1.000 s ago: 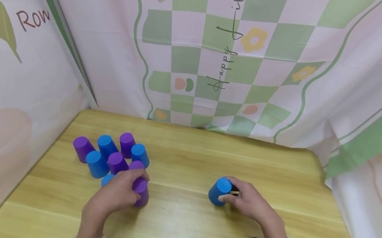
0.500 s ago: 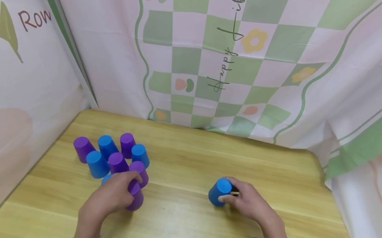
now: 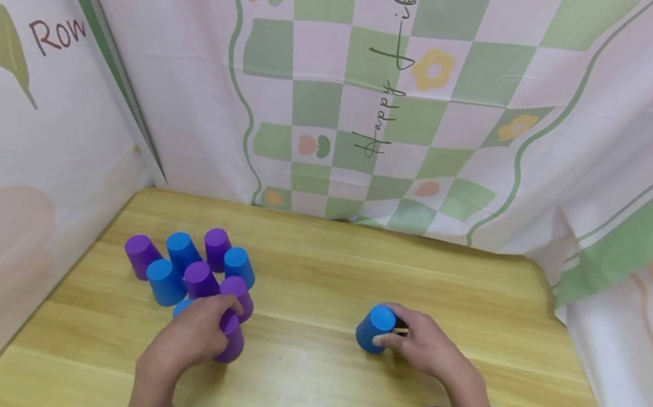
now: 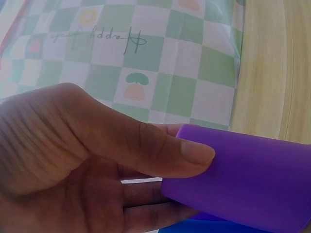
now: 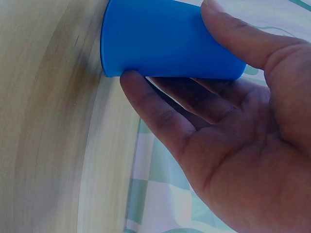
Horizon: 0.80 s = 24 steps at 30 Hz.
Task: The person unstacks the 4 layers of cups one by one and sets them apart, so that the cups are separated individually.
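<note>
My left hand [image 3: 193, 331] grips a purple cup [image 3: 233, 341] by its sides, at the near right corner of a cluster of cups. The left wrist view shows the thumb lying along that purple cup [image 4: 248, 174], fingers behind it. Just beyond the fingertips stands another purple cup [image 3: 239, 296]; a blue cup [image 3: 181, 306] is mostly hidden by the hand. Well to the right, my right hand [image 3: 426, 345] holds an upside-down blue cup [image 3: 374, 329] between thumb and fingers. In the right wrist view, the rim of this blue cup [image 5: 165, 43] is at or near the tabletop.
Several more upside-down blue and purple cups stand at the left, among them a purple cup [image 3: 141, 255] and a blue cup [image 3: 165, 281]. Wooden tabletop [image 3: 295, 368] lies between the hands. Printed cloth [image 3: 369, 132] hangs along the back and both sides.
My left hand has shifted slightly left and nearer with the purple cup, uncovering more of the purple cup behind it. The right hand and its blue cup have stayed in place.
</note>
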### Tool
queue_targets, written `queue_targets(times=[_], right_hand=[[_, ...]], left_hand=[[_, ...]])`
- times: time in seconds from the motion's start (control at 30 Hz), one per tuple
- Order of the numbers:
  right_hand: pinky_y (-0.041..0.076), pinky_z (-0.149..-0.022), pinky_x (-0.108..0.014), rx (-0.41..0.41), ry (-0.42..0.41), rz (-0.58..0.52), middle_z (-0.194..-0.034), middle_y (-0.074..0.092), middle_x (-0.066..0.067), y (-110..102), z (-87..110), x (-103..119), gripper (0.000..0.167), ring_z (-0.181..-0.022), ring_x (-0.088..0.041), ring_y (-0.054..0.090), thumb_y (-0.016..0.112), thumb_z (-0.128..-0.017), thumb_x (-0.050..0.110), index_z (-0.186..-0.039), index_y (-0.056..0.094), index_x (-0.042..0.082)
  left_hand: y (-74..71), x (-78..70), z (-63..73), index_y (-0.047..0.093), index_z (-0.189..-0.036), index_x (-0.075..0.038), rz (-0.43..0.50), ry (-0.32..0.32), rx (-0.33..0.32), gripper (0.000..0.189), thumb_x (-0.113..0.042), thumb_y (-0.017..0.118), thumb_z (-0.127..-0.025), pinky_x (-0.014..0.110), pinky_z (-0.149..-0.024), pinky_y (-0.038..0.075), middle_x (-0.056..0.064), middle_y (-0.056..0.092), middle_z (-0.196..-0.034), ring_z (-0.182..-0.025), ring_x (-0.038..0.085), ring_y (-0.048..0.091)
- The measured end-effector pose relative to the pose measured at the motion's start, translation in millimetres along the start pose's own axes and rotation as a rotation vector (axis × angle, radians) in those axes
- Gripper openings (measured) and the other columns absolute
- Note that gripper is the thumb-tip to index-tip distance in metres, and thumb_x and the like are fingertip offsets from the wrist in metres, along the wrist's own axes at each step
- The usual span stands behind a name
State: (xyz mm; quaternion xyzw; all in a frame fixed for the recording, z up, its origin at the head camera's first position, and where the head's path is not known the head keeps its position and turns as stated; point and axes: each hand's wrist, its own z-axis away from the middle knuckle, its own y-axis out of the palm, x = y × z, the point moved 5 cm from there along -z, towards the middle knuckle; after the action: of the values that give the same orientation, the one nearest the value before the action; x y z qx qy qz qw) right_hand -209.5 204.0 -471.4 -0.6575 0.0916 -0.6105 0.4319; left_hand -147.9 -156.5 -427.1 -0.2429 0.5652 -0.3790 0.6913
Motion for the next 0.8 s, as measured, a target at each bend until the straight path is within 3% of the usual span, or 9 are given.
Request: queue_targets(times=[0.4, 0.8], right_hand=[[0.056, -0.101, -0.061, -0.004, 0.003, 0.003, -0.126, 0.072, -0.009, 0.8, -0.2, 0.5, 0.041, -0.12, -0.036, 0.067, 0.076, -0.098, 0.029, -0.133, 0.065, 0.01], [0.056, -0.1, -0.061, -0.003, 0.003, 0.006, -0.125, 0.073, -0.008, 0.9, 0.1, 0.9, 0.04, -0.119, -0.034, 0.068, 0.076, -0.098, 0.03, -0.132, 0.066, 0.011]], left_hand=[[-0.2, -0.6, 0.4, 0.07, -0.122, -0.007, 0.005, -0.001, 0.002, 0.053, 0.018, 0.065, -0.076, 0.044, -0.081, 0.062, 0.009, 0.073, -0.116, -0.095, 0.025, 0.064], [0.1, -0.3, 1.3, 0.071, -0.122, -0.006, 0.004, 0.013, -0.012, 0.052, 0.017, 0.064, -0.076, 0.05, -0.091, 0.061, 0.009, 0.073, -0.116, -0.1, 0.026, 0.067]])
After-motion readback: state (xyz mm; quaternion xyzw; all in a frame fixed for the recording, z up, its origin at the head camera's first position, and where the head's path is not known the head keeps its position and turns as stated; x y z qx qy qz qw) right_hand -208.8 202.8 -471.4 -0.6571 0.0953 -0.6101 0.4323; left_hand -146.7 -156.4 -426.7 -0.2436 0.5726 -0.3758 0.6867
